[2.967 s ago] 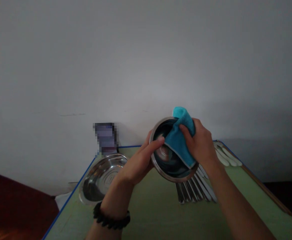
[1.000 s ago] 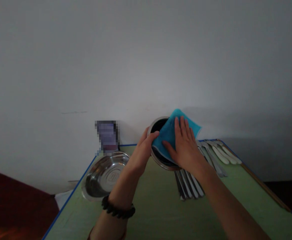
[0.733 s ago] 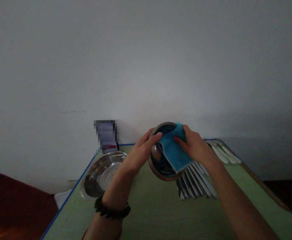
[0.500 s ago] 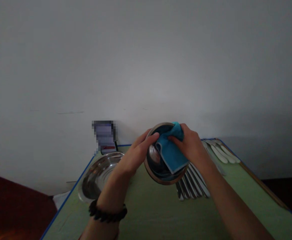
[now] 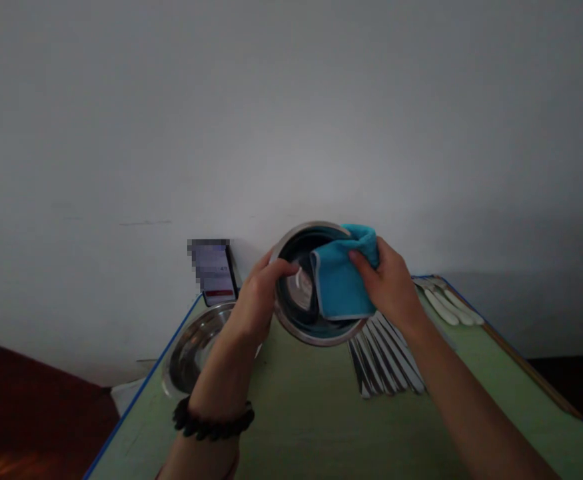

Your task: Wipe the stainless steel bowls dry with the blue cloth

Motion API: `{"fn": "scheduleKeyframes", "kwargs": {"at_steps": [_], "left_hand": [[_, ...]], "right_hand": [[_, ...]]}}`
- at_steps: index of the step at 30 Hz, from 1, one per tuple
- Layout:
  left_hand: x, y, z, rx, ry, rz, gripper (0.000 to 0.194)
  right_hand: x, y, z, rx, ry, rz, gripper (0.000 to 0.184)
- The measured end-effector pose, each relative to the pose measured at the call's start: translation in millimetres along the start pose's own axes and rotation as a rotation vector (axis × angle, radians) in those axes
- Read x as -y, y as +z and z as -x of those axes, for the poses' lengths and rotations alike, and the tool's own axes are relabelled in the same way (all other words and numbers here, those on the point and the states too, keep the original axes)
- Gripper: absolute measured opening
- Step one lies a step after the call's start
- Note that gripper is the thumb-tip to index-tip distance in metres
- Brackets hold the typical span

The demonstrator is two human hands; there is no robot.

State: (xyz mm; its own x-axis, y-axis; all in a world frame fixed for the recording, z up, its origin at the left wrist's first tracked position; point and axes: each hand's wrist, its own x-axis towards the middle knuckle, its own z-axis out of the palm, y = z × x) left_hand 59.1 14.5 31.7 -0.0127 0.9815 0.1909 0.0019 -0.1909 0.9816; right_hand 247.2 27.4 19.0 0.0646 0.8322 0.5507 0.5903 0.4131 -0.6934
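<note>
A shiny metal bowl is held up above the table, tilted so that its inside faces me. My left hand grips its left rim, thumb over the inside and fingers hidden behind. My right hand pinches a blue cloth at the bowl's right rim. The cloth is folded over that rim, and part of it hangs across the opening. Its fingers are mostly hidden behind the cloth, with the thumb lying in front.
A larger metal basin sits on the green table at left, partly behind my left arm. Behind it a phone leans near the wall. Several metal utensils lie in a row at right, with white-handled cutlery farther back.
Both hands have raised the bowl and shifted it slightly left. My right hand and the cloth have moved from inside the bowl up to its right rim. My left thumb has shifted lower on the bowl.
</note>
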Motion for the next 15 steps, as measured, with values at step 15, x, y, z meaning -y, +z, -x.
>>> {"fn": "scheduleKeyframes", "kwargs": {"at_steps": [15], "left_hand": [[-5, 6.9, 1, 0.279, 0.144, -0.505, 0.029]], "right_hand": [[-3, -27, -3, 0.400, -0.061, 0.280, 0.014]]}}
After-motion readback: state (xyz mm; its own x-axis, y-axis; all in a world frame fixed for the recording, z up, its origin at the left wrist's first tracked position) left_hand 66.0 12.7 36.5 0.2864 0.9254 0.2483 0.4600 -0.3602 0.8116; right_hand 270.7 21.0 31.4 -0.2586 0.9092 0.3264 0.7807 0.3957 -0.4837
